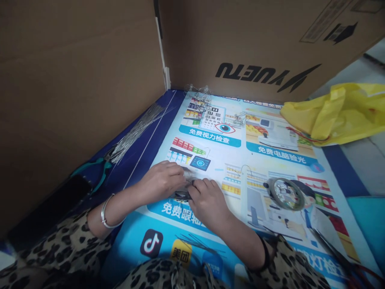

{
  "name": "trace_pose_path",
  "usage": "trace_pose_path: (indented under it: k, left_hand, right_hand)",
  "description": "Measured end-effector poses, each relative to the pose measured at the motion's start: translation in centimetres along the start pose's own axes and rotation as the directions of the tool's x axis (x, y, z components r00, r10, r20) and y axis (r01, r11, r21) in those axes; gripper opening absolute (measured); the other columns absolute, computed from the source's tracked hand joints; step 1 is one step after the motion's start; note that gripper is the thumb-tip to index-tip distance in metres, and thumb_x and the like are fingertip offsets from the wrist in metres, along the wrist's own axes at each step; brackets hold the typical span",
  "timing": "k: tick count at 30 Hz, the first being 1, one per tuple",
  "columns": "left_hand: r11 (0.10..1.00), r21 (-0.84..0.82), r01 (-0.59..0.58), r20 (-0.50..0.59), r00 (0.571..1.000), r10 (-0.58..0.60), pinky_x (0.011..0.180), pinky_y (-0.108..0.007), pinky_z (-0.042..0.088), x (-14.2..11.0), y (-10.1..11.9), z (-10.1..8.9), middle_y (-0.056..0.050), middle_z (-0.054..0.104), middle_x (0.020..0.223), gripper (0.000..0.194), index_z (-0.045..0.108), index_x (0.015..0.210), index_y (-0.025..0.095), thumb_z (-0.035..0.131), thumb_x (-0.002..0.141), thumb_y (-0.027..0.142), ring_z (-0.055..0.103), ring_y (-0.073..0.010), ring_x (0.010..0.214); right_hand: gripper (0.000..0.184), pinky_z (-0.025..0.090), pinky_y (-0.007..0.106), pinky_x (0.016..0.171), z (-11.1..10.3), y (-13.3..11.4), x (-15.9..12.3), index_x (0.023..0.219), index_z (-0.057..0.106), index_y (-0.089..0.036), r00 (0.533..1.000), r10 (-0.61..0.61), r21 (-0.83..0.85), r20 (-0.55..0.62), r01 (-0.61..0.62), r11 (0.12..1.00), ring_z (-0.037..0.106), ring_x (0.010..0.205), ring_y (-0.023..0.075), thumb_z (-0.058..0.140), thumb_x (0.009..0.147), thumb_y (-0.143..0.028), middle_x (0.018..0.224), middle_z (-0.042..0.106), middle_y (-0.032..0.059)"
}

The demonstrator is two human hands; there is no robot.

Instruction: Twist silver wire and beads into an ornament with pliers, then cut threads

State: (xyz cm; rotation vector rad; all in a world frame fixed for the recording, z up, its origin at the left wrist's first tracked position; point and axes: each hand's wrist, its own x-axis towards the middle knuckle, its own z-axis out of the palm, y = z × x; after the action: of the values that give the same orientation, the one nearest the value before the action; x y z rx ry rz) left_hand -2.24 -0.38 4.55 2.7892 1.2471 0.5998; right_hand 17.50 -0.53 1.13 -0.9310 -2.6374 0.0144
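My left hand (164, 178) and my right hand (207, 194) meet over the printed poster, fingers bent inward. Between them lies a small dark flat piece with a metallic sheen (181, 195), mostly covered, so its kind is unclear. My right thumb and fingers close on its right end. My left fingers are pinched together at its upper side; whatever they grip is hidden. Just above the hands a thin bent wire (207, 151) rests on the poster. A curled wire (247, 168) lies to the right, near a grey ring-shaped roll (285, 194) with clear shiny bits inside.
Cardboard walls (240, 44) enclose the back and left. A bundle of straight wires (135, 134) and teal-handled pliers (104, 172) lie at left. Twisted wire pieces (203, 98) sit at the back. A yellow bag (337, 114) and scissors-like dark tool (333, 251) are at right.
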Motion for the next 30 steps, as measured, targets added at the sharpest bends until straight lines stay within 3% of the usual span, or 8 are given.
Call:
trace_pose_path:
  k: [7,16,24,30]
  left_hand:
    - [0.979,-0.138,0.147,0.002,0.989,-0.149,0.07,-0.025,0.045,-0.4,-0.3,0.3,-0.003,0.061,0.081,0.011,0.065,0.083,0.017,0.055,0.085,0.02,0.057,-0.0141,0.078]
    - [0.998,-0.027,0.057,-0.027,0.998,-0.058,0.063,-0.02,0.049,-0.6,1.0,0.4,-0.002,0.066,0.076,0.021,0.064,0.08,0.018,0.045,0.09,0.021,0.062,-0.0115,0.071]
    - [0.938,-0.316,0.14,0.104,0.988,-0.113,0.066,-0.021,0.048,-0.3,-0.6,0.9,0.0,0.067,0.076,0.016,0.062,0.087,0.018,0.049,0.09,0.026,0.062,-0.0115,0.072]
    - [0.912,-0.37,0.175,0.123,0.983,-0.139,0.068,-0.024,0.046,-0.2,-1.6,1.7,0.0,0.065,0.071,0.014,0.062,0.082,0.016,0.054,0.087,0.026,0.06,-0.0128,0.069]
  right_hand:
    - [0.021,0.029,0.035,0.067,-0.3,-0.4,-0.1,0.094,0.064,-0.015,0.999,0.016,-0.023,0.029,-0.015,1.0,0.045,0.075,0.0216,0.056,0.075,-0.018,0.078,0.057,0.0083]
    - [0.009,0.03,0.034,0.067,0.0,-0.2,-0.1,0.08,0.064,-0.016,0.999,0.022,0.018,0.03,-0.022,1.0,0.045,0.075,0.0212,0.058,0.073,-0.02,0.076,0.056,0.0073]
    - [0.017,0.031,0.034,0.069,0.1,0.1,-0.1,0.091,0.064,-0.015,0.999,0.011,0.064,0.043,-0.014,0.998,0.046,0.078,0.0214,0.059,0.075,-0.022,0.08,0.058,0.0074]
    - [0.025,0.032,0.035,0.07,-0.2,0.2,-0.1,0.099,0.063,-0.014,0.998,0.013,0.062,0.066,-0.017,0.998,0.046,0.08,0.0218,0.06,0.075,-0.022,0.083,0.058,0.0082]
